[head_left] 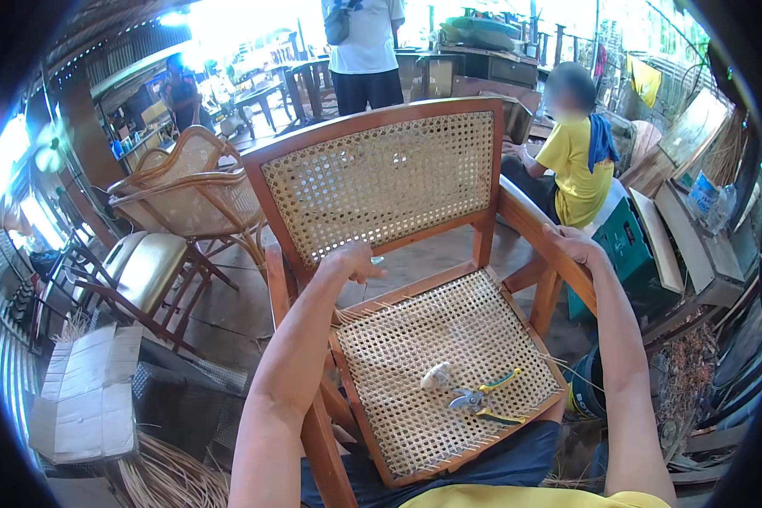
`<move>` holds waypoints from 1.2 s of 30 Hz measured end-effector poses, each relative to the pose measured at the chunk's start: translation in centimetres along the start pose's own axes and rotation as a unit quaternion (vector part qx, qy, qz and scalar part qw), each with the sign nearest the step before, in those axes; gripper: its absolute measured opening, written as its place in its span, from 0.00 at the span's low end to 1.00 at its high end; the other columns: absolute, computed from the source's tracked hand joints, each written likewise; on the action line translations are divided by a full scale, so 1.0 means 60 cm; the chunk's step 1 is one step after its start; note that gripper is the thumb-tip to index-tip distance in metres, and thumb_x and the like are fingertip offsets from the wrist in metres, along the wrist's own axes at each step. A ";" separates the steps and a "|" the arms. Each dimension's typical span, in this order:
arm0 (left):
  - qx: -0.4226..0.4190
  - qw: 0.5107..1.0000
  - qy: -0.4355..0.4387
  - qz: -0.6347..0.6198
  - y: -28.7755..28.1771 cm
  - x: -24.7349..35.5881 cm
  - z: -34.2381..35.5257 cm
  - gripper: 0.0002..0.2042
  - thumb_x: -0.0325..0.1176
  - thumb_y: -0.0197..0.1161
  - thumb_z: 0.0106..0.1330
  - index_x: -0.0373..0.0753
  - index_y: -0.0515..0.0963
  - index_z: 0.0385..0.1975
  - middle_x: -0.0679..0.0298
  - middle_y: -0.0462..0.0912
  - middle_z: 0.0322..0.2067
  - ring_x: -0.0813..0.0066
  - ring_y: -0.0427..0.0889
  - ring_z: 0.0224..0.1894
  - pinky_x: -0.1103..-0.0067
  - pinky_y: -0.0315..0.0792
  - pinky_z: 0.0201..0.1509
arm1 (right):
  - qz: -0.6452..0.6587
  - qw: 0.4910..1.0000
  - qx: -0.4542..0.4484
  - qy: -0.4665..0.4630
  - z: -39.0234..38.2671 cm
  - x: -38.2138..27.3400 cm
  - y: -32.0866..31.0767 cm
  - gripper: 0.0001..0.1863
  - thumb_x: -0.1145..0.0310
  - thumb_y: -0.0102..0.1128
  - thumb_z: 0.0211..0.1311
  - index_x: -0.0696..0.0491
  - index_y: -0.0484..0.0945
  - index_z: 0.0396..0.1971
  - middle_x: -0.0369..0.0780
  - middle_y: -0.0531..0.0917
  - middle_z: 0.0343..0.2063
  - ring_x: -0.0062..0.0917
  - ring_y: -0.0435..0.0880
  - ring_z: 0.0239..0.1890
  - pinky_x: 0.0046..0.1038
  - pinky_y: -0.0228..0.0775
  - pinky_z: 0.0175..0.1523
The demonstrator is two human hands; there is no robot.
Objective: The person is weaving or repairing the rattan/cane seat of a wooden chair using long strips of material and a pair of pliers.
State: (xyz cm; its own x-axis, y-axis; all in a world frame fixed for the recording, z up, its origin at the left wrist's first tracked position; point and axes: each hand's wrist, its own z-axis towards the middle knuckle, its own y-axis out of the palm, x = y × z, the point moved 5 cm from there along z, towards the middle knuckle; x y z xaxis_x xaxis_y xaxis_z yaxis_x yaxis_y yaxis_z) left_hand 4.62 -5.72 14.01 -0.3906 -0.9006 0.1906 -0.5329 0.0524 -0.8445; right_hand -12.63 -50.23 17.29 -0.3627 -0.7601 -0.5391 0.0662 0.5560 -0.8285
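A wooden armchair [372,120] with woven cane in its back and seat stands right in front of me, over my lap. My left hand [353,262] is closed near the lower left of the backrest, above the cane seat [415,326]. A small pale green tip [378,262] shows beside its fingers; what it belongs to is hidden. My right hand [574,244] grips the chair's right armrest [533,216]. On the seat lie pruning shears [484,400] with yellow-green handles, blades apart, and a small whitish lump [436,376]. Loose cane ends stick out along the seat's edges.
Left stand a rattan chair [186,190] and a chair with a shiny gold seat [148,267]. Cardboard [89,394] and cane strips [173,474] lie lower left. A person in yellow [580,165] sits at the right, near a green crate [622,245]; another person [364,51] stands behind the chair.
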 end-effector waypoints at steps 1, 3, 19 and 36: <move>0.001 1.000 0.001 0.001 -0.001 0.004 0.002 0.31 0.58 0.66 0.62 0.33 0.79 0.51 0.61 0.87 0.32 0.69 0.83 0.32 0.72 0.77 0.36 | 0.001 1.000 0.001 0.000 0.003 0.012 0.000 0.49 0.25 0.45 0.61 0.56 0.72 0.63 0.44 0.78 0.58 0.30 0.74 0.61 0.31 0.61 0.66; -0.004 1.000 0.002 0.022 0.001 0.013 0.013 0.33 0.57 0.66 0.63 0.33 0.76 0.56 0.61 0.88 0.33 0.69 0.84 0.33 0.72 0.77 0.37 | 0.056 0.998 0.029 -0.013 0.015 0.042 -0.008 0.44 0.28 0.44 0.65 0.54 0.75 0.60 0.45 0.81 0.54 0.30 0.77 0.56 0.31 0.64 0.63; 0.033 0.999 0.033 0.016 0.031 -0.010 0.037 0.33 0.56 0.70 0.58 0.30 0.78 0.51 0.59 0.86 0.28 0.69 0.83 0.28 0.71 0.77 0.34 | -0.192 0.840 0.427 -0.274 -0.192 -0.144 0.169 0.13 0.67 0.57 0.63 0.57 0.80 0.43 0.47 0.81 0.46 0.43 0.79 0.52 0.37 0.71 0.55; -0.004 0.984 0.021 0.177 0.069 0.074 0.003 0.34 0.55 0.67 0.61 0.37 0.73 0.61 0.53 0.78 0.57 0.61 0.78 0.58 0.68 0.71 0.62 | -0.090 0.971 0.025 -0.219 -0.107 -0.090 0.469 0.27 0.45 0.60 0.64 0.43 0.76 0.59 0.41 0.73 0.54 0.36 0.68 0.61 0.41 0.59 0.68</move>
State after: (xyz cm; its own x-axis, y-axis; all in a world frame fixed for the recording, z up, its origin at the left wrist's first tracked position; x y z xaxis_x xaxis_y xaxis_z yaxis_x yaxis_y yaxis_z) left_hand 0.84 -9.57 11.27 -0.5841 -0.8061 -0.0946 -0.3637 0.3642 -0.8574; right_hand -14.78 -28.29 -2.16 0.0566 -0.9195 -0.3890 0.0884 0.3927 -0.9154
